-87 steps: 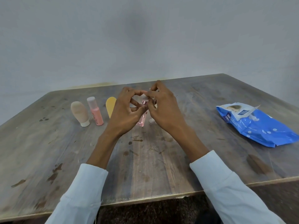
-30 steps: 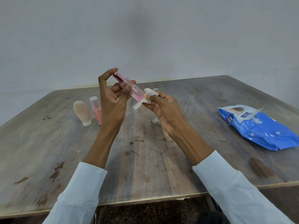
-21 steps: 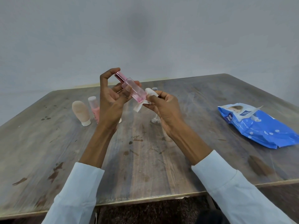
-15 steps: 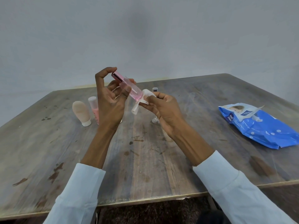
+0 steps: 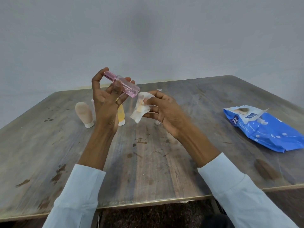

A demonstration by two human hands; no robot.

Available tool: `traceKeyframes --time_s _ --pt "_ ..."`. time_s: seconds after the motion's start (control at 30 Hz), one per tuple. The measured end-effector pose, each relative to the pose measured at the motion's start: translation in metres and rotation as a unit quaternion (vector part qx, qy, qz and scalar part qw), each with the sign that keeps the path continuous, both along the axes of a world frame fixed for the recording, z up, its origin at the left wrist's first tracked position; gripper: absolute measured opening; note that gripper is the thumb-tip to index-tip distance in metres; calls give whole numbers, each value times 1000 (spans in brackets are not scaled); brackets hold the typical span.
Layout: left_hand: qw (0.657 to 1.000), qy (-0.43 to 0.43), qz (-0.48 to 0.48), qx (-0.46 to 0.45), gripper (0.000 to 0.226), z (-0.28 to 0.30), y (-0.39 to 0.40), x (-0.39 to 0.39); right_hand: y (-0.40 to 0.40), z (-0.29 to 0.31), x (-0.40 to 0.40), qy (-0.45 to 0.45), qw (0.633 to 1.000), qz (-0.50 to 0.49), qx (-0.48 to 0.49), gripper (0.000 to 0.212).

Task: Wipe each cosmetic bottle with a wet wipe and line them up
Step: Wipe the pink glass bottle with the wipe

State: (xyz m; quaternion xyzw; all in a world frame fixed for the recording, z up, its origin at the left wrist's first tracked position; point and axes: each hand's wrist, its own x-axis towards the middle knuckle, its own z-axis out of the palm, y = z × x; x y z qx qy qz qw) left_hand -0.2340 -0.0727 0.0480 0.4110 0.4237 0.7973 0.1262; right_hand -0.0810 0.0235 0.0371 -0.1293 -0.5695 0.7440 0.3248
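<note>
Head view: clear pink rectangular bottle (image 5: 125,86), tilted.

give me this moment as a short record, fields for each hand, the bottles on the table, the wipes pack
left hand: holds the pink bottle tilted, above the table
right hand: pinches a crumpled wet wipe just beside the bottle's lower end; contact cannot be told
standing on table: beige tube, yellow tube, a pink one mostly hidden behind the left hand
wipes pack: blue, lying at the right, flap open
behind right hand: small clear bottle, mostly hidden
</note>
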Motion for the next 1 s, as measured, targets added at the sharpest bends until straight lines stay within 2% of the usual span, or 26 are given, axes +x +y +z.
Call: traceKeyframes --time_s 0.1,0.27,0.5,0.6,0.7,0.83,1.0 --pt "999 -4 -40 -6 58 -2 1 -1 0 -4 -2 -8 998 -48 42 17" --pt "998 34 -45 -28 53 -2 3 8 6 -11 -6 -15 992 -120 28 15" --pt "999 34 -7 -13 59 1 0 9 3 -10 -8 25 994 -105 3 18" --pt "997 66 -16 -19 60 1 0 14 8 -14 -7 15 990 -134 -30 12" --pt "995 96 -13 -23 61 1 2 17 12 -17 -6 15 989 -134 -53 16" --pt "997 74 13 -11 62 1 1 13 5 -10 -7 35 993 -106 -49 18" --pt "997 75 -18 -14 65 2 -1 16 7 -13 -7 6 988 -150 -29 19"
